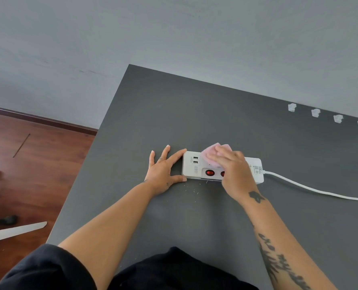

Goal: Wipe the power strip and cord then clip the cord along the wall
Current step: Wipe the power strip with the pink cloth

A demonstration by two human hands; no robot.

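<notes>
A white power strip (192,167) with red switches and USB ports lies on the dark grey table (194,114). Its white cord (311,190) runs off to the right edge of view. My left hand (163,170) rests flat on the table, with thumb and forefinger braced against the strip's left end. My right hand (234,170) presses a pink cloth (210,151) onto the top of the strip and hides its middle. Several clear cord clips (315,112) sit in a row along the table's far edge by the grey wall.
The table's left edge (86,164) drops to a reddish wood floor (27,164). A white chair leg (15,231) and dark castors show at lower left. Small white crumbs (192,191) lie in front of the strip. The grey wall (173,38) stands behind the table.
</notes>
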